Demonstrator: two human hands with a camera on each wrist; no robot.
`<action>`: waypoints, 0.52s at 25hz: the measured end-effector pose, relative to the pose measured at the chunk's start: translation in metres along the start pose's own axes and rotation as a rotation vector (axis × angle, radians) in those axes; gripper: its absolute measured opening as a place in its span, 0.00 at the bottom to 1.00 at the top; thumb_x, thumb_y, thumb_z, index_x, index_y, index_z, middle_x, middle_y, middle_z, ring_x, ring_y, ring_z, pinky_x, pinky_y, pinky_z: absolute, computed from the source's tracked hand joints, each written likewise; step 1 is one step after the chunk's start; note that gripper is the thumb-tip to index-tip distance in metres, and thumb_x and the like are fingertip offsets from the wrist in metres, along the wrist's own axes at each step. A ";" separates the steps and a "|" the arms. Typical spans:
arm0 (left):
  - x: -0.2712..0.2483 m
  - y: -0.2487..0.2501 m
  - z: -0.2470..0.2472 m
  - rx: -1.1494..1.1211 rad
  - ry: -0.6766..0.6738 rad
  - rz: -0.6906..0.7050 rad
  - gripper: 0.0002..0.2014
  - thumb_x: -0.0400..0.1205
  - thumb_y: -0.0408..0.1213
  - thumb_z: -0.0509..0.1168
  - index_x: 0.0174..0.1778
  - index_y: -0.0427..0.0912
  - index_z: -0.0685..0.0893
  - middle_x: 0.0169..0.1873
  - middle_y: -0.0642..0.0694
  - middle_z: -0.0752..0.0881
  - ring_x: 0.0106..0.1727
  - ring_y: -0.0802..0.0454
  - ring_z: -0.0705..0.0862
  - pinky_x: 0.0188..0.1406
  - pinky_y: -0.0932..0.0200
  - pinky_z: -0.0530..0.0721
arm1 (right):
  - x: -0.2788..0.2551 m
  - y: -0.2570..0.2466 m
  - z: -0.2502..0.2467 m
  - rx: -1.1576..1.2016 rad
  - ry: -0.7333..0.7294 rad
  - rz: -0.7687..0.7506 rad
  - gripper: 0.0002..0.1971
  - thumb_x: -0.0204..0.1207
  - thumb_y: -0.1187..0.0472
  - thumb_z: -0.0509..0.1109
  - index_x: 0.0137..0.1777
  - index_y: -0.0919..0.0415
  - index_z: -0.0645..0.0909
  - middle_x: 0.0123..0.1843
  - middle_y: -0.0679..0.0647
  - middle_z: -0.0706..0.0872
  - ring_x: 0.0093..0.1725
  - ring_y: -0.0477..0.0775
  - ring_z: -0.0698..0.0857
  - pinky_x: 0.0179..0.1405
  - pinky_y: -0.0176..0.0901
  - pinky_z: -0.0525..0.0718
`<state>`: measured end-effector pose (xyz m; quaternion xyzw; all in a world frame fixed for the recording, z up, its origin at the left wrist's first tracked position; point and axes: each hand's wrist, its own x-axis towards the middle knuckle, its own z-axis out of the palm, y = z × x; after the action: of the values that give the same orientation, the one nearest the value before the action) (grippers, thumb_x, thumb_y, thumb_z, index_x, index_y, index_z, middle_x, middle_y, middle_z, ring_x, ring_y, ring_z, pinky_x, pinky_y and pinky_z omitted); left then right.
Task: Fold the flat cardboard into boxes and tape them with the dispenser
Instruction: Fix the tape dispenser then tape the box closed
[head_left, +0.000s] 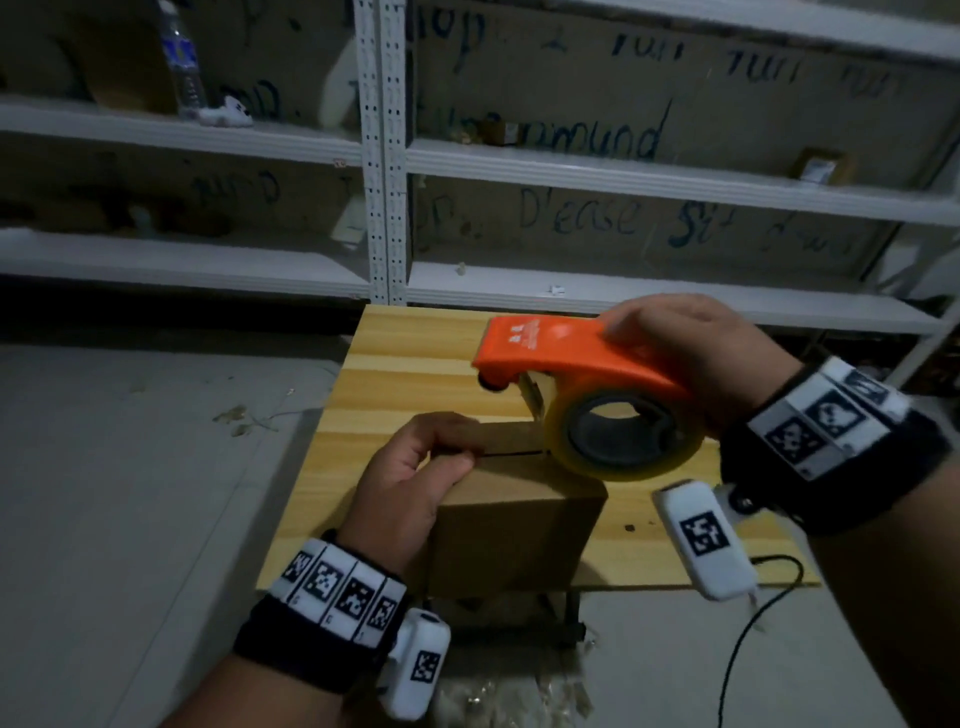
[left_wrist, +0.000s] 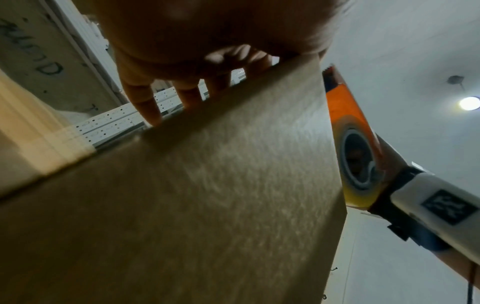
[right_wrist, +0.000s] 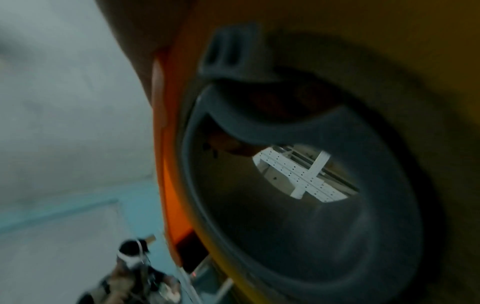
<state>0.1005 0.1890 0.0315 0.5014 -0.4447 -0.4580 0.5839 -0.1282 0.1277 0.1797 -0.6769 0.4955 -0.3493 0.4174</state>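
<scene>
A brown cardboard box (head_left: 514, 535) stands on a small wooden table (head_left: 410, 364), its top flaps folded down with a seam between them. My left hand (head_left: 415, 467) grips the box's top left edge, fingers over the flaps and thumb at the seam. In the left wrist view the box side (left_wrist: 207, 195) fills the frame under my fingers (left_wrist: 145, 107). My right hand (head_left: 691, 353) holds an orange tape dispenser (head_left: 566, 353) with a yellowish tape roll (head_left: 618, 441) just above the box's top right end. The roll's grey core (right_wrist: 298, 195) fills the right wrist view.
White metal shelving (head_left: 384, 156) with brown backing boards stands behind the table, holding a water bottle (head_left: 182, 62) and small items. A black cable (head_left: 748, 639) trails on the grey floor at the right. Crumpled plastic (head_left: 519, 696) lies under the table.
</scene>
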 end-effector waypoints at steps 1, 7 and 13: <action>-0.001 0.003 -0.001 0.064 -0.002 0.017 0.11 0.79 0.40 0.71 0.54 0.57 0.93 0.58 0.48 0.93 0.62 0.41 0.91 0.63 0.38 0.90 | 0.003 -0.002 0.007 -0.056 -0.026 0.006 0.08 0.80 0.56 0.73 0.49 0.58 0.92 0.47 0.68 0.92 0.41 0.62 0.90 0.43 0.53 0.89; -0.004 0.042 -0.001 0.160 0.180 0.021 0.13 0.92 0.50 0.61 0.57 0.56 0.91 0.56 0.58 0.90 0.55 0.66 0.85 0.49 0.58 0.78 | 0.016 -0.007 0.015 -0.151 -0.065 0.034 0.10 0.82 0.56 0.72 0.51 0.61 0.91 0.45 0.68 0.92 0.40 0.62 0.90 0.42 0.49 0.89; 0.000 0.061 -0.013 0.030 0.045 -0.079 0.25 0.92 0.59 0.56 0.64 0.48 0.93 0.57 0.50 0.97 0.64 0.54 0.90 0.60 0.52 0.78 | 0.019 -0.015 0.027 -0.273 -0.139 -0.036 0.09 0.83 0.55 0.71 0.44 0.51 0.92 0.40 0.50 0.95 0.39 0.53 0.93 0.43 0.46 0.90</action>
<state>0.1187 0.1959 0.0904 0.5374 -0.4181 -0.4625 0.5678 -0.0939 0.1178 0.1838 -0.7586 0.4961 -0.2383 0.3487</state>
